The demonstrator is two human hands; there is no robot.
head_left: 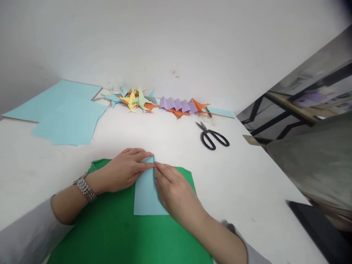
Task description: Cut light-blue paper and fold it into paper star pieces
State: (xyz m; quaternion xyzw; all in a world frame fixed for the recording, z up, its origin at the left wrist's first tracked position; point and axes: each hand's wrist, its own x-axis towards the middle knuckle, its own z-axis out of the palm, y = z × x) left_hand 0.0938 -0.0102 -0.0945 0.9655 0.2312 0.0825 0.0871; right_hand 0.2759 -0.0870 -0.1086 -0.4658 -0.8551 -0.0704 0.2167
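Observation:
A light blue sheet of paper [145,196] lies on a green mat [115,227] in front of me. My left hand [125,170], with a metal watch at the wrist, lies flat with its fingers stretched over the sheet's top left part. My right hand [172,190] rests on the sheet's right side, its fingertips pressing the top edge where they meet the left fingertips. Both hands press the paper down; neither lifts it.
Black scissors [213,136] lie on the white table [247,176] to the right. Several folded paper shapes [154,102] line the wall. Large light blue sheets [66,115] lie at the far left. A dark object [319,227] sits at the table's right edge.

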